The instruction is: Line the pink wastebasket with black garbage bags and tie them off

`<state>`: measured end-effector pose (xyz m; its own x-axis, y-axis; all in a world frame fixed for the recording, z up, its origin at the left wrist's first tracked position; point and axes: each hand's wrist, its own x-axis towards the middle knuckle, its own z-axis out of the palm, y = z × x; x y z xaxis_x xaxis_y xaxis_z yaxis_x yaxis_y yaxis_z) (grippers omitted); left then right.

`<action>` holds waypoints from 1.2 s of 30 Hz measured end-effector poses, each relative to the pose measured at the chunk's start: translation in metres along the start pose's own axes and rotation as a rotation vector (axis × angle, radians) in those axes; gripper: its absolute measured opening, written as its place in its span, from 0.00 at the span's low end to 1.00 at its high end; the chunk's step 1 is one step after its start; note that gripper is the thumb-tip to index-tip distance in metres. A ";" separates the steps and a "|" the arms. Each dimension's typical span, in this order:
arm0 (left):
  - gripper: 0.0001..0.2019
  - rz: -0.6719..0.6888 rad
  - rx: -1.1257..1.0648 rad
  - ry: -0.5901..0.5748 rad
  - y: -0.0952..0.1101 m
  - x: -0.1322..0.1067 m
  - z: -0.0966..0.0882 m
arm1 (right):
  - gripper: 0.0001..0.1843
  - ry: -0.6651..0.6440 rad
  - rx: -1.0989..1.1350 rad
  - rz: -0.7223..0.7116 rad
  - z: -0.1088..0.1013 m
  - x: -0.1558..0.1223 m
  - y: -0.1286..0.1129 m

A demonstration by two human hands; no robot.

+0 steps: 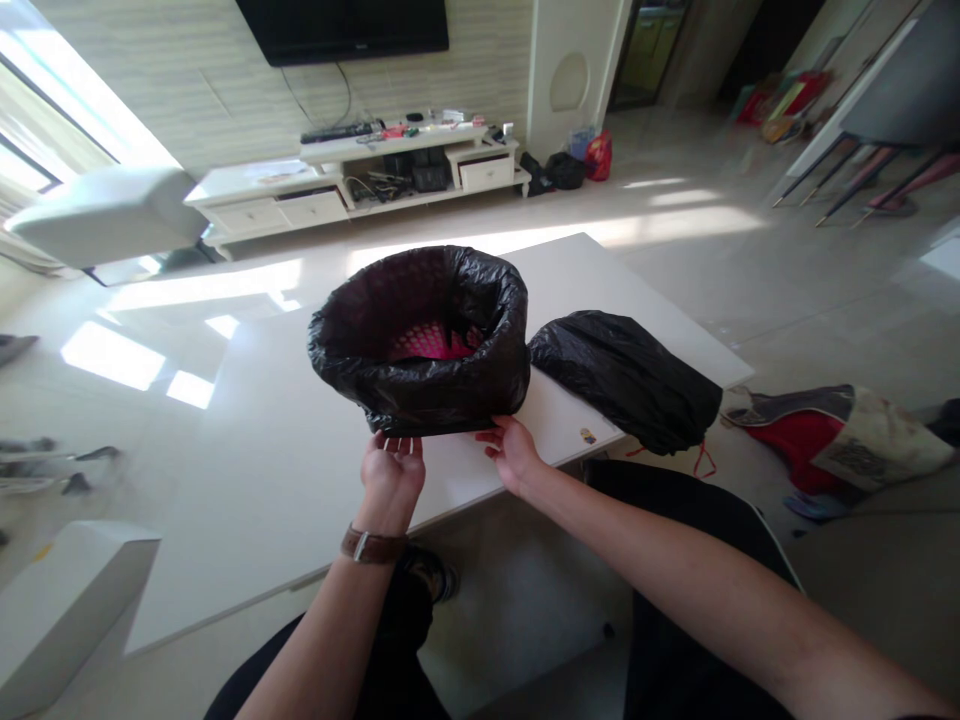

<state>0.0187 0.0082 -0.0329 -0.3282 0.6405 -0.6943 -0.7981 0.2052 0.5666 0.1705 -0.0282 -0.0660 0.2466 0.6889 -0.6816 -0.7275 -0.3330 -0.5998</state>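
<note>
A pink perforated trash bin (431, 341) stands on the white table, lined with a black garbage bag (450, 395) folded over its rim. Most of the bin's outside is hidden by the bag; pink shows only inside. My left hand (394, 472), palm up, has its fingers curled at the bag's lower front edge. At the right end of that same edge, my right hand (514, 455) grips the plastic between thumb and fingers. Beside the bin lies another black plastic bag (630, 375) with red drawstrings, nearest to my right hand.
The white table (277, 480) extends left and beyond the bin. A small sticker (589, 436) is on its near right edge. Right of the table is a red and white bag (840, 435). Farther off are a TV cabinet (262, 200), a grey stool (112, 215) and a chair (900, 95).
</note>
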 end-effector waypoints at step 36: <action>0.10 0.007 0.030 -0.028 -0.001 -0.007 0.001 | 0.04 0.083 -0.078 -0.134 -0.007 0.009 0.003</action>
<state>0.0223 0.0046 -0.0280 -0.3192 0.6621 -0.6781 -0.7803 0.2225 0.5845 0.1752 -0.0277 -0.0764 0.3924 0.6759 -0.6239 -0.6336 -0.2931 -0.7160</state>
